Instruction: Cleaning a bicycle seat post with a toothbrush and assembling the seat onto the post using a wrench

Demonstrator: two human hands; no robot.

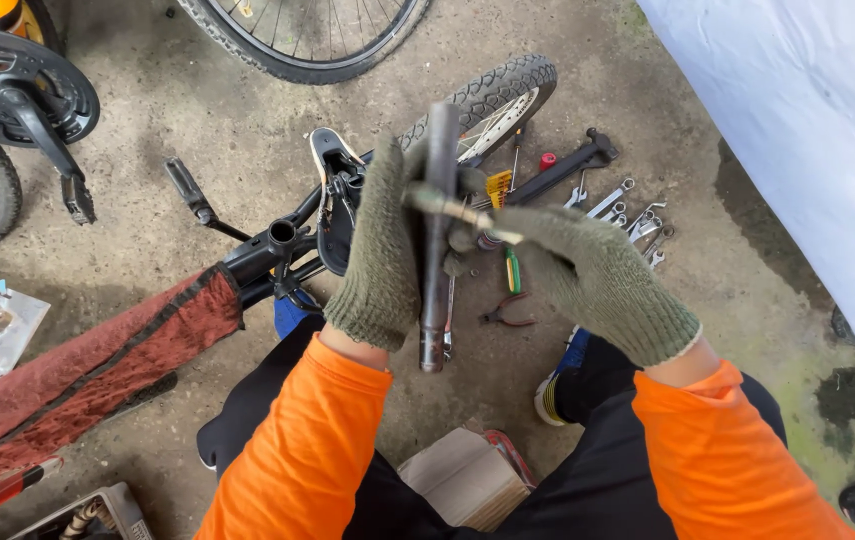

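mid-job, judging by the look: dark metal tube (435, 240) held upright in front of the chest, off the bike frame (257, 255). left hand (382, 250) wrapped closed around the tube, right hand (597, 280) pinching a thin rod (462, 212) laid across it. wrenches (632, 215) and pliers (507, 312) spread on the concrete floor (197, 120) (apparently not packed away). tube's top blurred; contact point behind gloved fingers (537, 235) hidden; 2 wheels cut off.

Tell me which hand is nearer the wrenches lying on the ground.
Right. The right hand hovers just left of the wrenches, while the left hand keeps its grip on the dark metal tube, farther left.
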